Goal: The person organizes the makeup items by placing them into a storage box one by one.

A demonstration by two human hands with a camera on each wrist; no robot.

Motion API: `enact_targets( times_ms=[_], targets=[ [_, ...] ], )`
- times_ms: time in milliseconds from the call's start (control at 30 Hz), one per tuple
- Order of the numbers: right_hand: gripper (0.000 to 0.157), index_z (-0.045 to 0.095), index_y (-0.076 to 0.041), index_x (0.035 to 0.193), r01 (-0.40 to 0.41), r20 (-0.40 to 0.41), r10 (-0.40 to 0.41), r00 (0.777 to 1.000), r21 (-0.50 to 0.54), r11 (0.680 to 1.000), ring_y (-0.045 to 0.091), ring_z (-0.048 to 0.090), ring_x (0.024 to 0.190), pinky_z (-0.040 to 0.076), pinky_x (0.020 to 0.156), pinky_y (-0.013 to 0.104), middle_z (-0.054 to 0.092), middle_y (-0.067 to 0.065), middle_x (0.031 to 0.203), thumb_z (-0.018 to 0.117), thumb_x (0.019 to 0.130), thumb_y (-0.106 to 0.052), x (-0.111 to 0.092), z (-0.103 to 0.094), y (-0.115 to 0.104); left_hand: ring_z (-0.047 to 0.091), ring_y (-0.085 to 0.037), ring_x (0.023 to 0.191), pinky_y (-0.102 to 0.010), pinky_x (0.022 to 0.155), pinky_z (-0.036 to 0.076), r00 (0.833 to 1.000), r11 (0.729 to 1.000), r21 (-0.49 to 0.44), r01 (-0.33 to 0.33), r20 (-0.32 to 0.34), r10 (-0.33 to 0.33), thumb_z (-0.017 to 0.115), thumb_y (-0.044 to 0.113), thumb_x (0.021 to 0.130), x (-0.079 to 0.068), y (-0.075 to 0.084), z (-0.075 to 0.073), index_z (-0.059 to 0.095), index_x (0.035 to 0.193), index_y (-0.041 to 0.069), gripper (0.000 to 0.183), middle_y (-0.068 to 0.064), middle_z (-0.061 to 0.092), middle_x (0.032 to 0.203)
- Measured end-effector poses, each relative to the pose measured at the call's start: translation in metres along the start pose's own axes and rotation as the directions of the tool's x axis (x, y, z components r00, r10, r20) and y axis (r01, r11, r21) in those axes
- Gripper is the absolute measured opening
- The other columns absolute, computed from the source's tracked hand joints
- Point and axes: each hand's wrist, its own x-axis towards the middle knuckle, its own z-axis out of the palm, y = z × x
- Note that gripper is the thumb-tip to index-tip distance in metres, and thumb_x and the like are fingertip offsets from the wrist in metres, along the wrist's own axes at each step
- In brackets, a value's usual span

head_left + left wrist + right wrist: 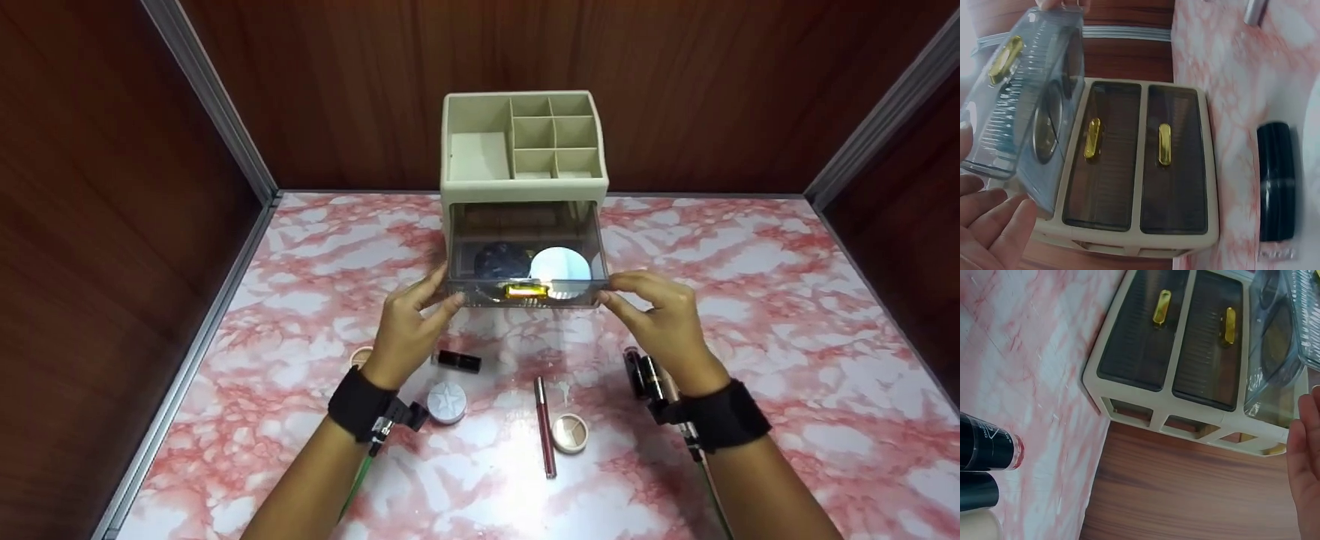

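Observation:
A cream makeup organizer (525, 191) stands at the back of the table, its clear top drawer (480, 294) pulled out toward me. My left hand (412, 322) pinches the drawer's left front corner between thumb and fingers. At the right front corner, my right hand (660, 315) pinches it the same way. Inside the drawer lie a dark round item (501, 262) and a bright, mirror-like disc (561, 268). A gold handle (527, 291) sits on the drawer front. Two lower drawers, with gold handles (1165, 145), are closed in the left wrist view.
On the marbled table lie a black lipstick tube (459, 361), a round case with a star (447, 403), a red lip gloss tube (545, 431) and a round three-part palette (570, 433). Dark tubes (636, 373) lie by my right wrist. Wooden panels (360, 90) enclose the table.

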Motion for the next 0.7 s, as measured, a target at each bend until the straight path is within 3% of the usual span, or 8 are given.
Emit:
enact_targets(
  times_ms=[133, 233, 500, 700],
  targets=[
    [0.019, 0.071, -0.009, 0.086, 0.027, -0.013, -0.027, 1.0, 0.008, 1.0, 0.015, 0.061, 0.081, 0.047, 0.076, 0.023, 0.067, -0.002, 0.088, 0.073, 0.07, 0.001, 0.001, 0.002, 0.0, 0.062, -0.022, 0.087, -0.025, 0.071, 0.05, 0.998, 0.996, -0.065, 0.053, -0.029, -0.055, 0.063, 0.0, 0.081, -0.002, 0.001, -0.002, 0.052, 0.116, -0.01, 0.039, -0.023, 0.055, 0.111],
    [0.019, 0.071, -0.008, 0.085, 0.022, -0.025, -0.021, 0.999, 0.014, 1.0, 0.014, 0.062, 0.08, 0.047, 0.075, 0.023, 0.067, -0.002, 0.087, 0.073, 0.069, 0.002, 0.003, 0.002, -0.001, 0.063, -0.022, 0.084, -0.025, 0.071, 0.05, 0.997, 0.994, -0.085, 0.07, -0.025, -0.072, 0.062, 0.001, 0.082, -0.001, 0.002, -0.002, 0.052, 0.116, -0.01, 0.037, -0.022, 0.055, 0.111],
    [0.012, 0.071, -0.008, 0.085, -0.022, -0.031, 0.021, 0.999, -0.018, 1.0, 0.013, 0.061, 0.081, 0.045, 0.074, 0.022, 0.066, -0.003, 0.087, 0.071, 0.074, -0.004, 0.01, 0.002, -0.001, 0.064, -0.022, 0.076, -0.024, 0.065, 0.051, 0.998, 0.999, -0.051, 0.019, -0.065, -0.022, 0.063, -0.001, 0.08, 0.004, 0.002, 0.0, 0.054, 0.112, -0.012, 0.035, -0.024, 0.06, 0.101],
    [0.009, 0.07, -0.01, 0.084, -0.049, -0.028, 0.047, 0.998, -0.052, 0.997, 0.011, 0.061, 0.081, 0.045, 0.075, 0.021, 0.066, -0.006, 0.086, 0.071, 0.075, -0.009, 0.013, 0.003, 0.003, 0.064, -0.021, 0.076, -0.023, 0.066, 0.05, 0.997, 0.999, -0.038, 0.023, -0.069, -0.025, 0.063, -0.001, 0.08, 0.009, -0.002, 0.002, 0.055, 0.111, -0.011, 0.034, -0.022, 0.061, 0.099]
  ],
)
